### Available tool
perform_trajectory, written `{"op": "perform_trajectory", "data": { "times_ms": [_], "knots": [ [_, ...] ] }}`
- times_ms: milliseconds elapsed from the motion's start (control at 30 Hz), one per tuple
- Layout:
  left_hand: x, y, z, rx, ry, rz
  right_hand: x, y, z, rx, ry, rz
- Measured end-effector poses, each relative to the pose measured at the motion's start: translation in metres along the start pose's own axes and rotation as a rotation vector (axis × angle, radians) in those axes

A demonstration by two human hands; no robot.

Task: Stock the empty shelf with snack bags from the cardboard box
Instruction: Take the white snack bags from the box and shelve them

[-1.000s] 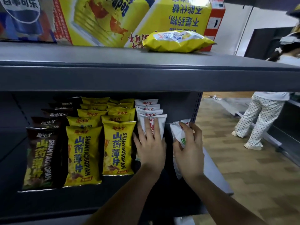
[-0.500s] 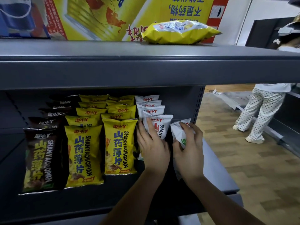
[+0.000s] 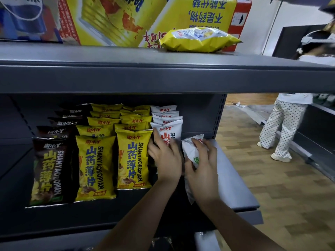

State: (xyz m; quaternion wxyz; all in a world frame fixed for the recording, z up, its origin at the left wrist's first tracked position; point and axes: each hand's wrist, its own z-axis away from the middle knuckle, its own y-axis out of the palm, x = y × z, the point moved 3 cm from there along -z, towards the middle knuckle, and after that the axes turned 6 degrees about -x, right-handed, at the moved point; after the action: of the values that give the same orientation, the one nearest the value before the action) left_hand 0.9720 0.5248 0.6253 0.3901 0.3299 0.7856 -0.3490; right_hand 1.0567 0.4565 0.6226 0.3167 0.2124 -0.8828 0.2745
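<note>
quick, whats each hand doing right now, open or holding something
Left hand: open, fingers flat against the front white snack bag in the row.
Right hand: holding a separate white snack bag, fingers curled round it at the shelf's right end.

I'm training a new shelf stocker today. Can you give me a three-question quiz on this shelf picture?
1. True or false: the right hand holds a white snack bag.
2. Which colour is the row nearest the left hand? A. brown B. yellow C. white
3. Fill in: the loose yellow bag lies on the ____ shelf.

Key: 1 true; 2 C, the white row; 3 upper.
</note>
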Motion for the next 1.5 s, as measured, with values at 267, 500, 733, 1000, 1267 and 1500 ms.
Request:
{"op": "perform_trajectory", "data": {
  "times_ms": [267, 500, 733, 1000, 1267, 1500],
  "knots": [
    [0.009, -0.018, -0.004, 0.232, -0.302, 0.190, 0.019, 0.032, 0.015, -0.022, -0.056, 0.073],
    [0.004, -0.034, -0.007, 0.360, -0.347, 0.236, 0.029, 0.062, 0.006, 0.016, 0.231, 0.439],
    [0.009, -0.023, -0.002, 0.431, -0.292, 0.233, 0.016, 0.041, 0.000, 0.090, 0.387, -0.240],
    [0.004, -0.031, 0.002, 0.332, -0.170, 0.197, 0.014, 0.038, -0.016, 0.260, 0.538, -0.524],
    [-0.006, -0.030, -0.003, 0.267, -0.152, 0.091, 0.012, 0.043, -0.021, 0.302, 0.442, -0.568],
    [-0.016, -0.024, -0.006, 0.216, -0.198, -0.099, 0.000, 0.046, -0.008, 0.128, 0.423, -0.439]
  ]
}}
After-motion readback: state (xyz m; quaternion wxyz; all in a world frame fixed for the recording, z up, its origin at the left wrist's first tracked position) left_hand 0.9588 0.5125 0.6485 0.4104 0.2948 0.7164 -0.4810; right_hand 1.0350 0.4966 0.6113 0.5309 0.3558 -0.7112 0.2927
